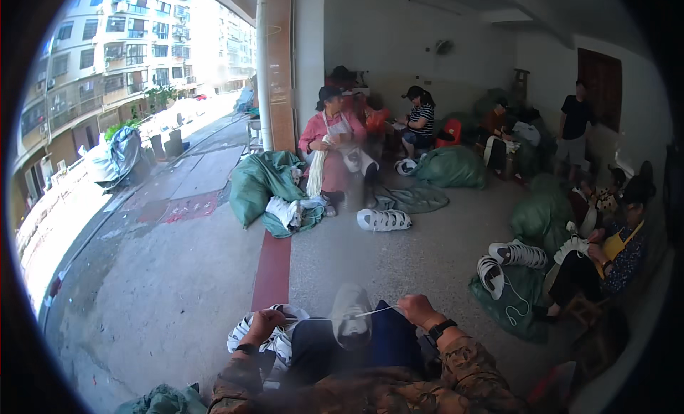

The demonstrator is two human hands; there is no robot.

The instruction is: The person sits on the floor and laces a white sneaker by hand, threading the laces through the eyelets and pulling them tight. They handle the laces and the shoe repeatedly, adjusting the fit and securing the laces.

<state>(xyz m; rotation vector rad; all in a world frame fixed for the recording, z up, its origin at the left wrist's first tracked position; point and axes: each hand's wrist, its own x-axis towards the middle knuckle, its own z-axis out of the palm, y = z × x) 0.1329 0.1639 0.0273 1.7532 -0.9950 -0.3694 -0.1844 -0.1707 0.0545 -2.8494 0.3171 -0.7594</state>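
A pale grey shoe [351,300] rests on my lap, between my dark-trousered legs. A thin white shoelace [381,311] runs nearly straight across it from hand to hand. My left hand [266,324] is closed on one end, to the left of the shoe. On the other side, my right hand [419,310] pinches the opposite end, slightly higher. Beside and under my left hand sit white shoes with dark openings [239,335], partly hidden by my arm. The lace's path through the shoe is too blurred to make out.
Ahead, a person in pink [335,132] sits handling white laces beside green sacks [260,186]. A row of white shoes [385,220] lies on the floor. More shoes [518,254] rest on a sack at right, near seated people. A red floor strip [271,271] runs ahead.
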